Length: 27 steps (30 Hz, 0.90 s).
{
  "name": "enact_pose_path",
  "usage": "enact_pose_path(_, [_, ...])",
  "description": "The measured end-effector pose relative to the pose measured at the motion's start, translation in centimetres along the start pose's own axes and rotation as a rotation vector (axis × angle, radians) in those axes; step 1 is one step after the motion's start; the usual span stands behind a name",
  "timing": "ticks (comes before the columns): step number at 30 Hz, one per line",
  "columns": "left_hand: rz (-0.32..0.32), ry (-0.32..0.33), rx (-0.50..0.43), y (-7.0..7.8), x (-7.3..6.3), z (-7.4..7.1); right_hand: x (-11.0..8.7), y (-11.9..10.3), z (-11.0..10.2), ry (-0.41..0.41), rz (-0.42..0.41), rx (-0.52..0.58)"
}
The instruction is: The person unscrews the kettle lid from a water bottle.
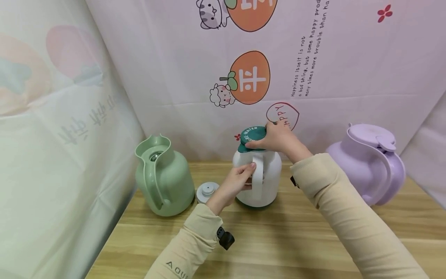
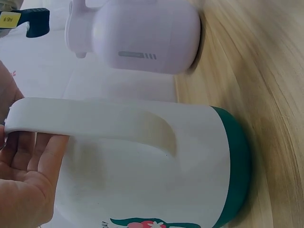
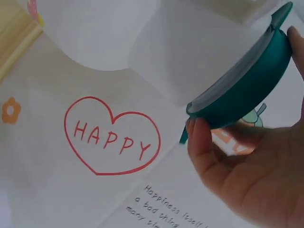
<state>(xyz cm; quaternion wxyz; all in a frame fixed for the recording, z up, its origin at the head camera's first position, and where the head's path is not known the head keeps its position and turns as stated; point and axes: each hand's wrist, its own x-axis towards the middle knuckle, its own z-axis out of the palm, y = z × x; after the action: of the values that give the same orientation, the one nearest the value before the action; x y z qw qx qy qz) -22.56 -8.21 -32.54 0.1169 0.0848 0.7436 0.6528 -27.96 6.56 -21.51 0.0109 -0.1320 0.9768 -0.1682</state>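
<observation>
A white thermos jug (image 1: 271, 174) with a dark green base stands upright on the wooden table, printed with a coloured design low on its side in the left wrist view. My left hand (image 1: 237, 180) grips its handle (image 2: 90, 116), fingers curled round it from the left. On top of the jug sits a green lid (image 1: 251, 135) with white lettering. My right hand (image 1: 278, 137) holds that lid by its rim, thumb on the near side; the right wrist view shows fingers on opposite edges of the lid (image 3: 247, 90).
Left of the jug stands a green jug (image 1: 174, 182) with its top uncovered. A small white stopper (image 1: 208, 190) lies between the two. To the right is a lilac jug (image 1: 348, 159) with its lid on. A printed cloth (image 1: 188, 77) hangs behind the wooden table (image 1: 296, 240).
</observation>
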Motion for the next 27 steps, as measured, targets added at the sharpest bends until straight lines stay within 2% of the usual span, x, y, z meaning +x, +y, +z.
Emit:
enact_pose_path(5, [-0.001,0.002,0.012,0.0,0.0,0.0,0.2,1.0,-0.8,-0.1,-0.075,0.135])
enact_pose_path(9, [-0.007,0.003,0.009,0.0,0.0,0.0,0.2,1.4,-1.3,-0.161,-0.053,0.239])
enact_pose_path(12, [-0.007,0.006,0.007,0.0,0.0,0.1,0.1,1.3,-1.5,-0.176,-0.053,0.229])
enact_pose_path(16, [-0.001,0.003,0.003,0.1,0.0,0.3,-0.2,0.4,-1.0,-0.101,-0.059,0.096])
enact_pose_path(22, [0.007,-0.006,-0.016,0.2,-0.1,0.5,-0.3,-2.1,1.6,0.123,0.085,-0.115])
enact_pose_path(25, [0.006,-0.006,-0.022,0.2,-0.1,0.5,-0.1,-2.5,2.5,0.18,0.108,-0.164])
enact_pose_path(27, [0.006,-0.003,-0.022,0.2,-0.2,0.5,0.1,-2.2,2.7,0.192,0.074,-0.141])
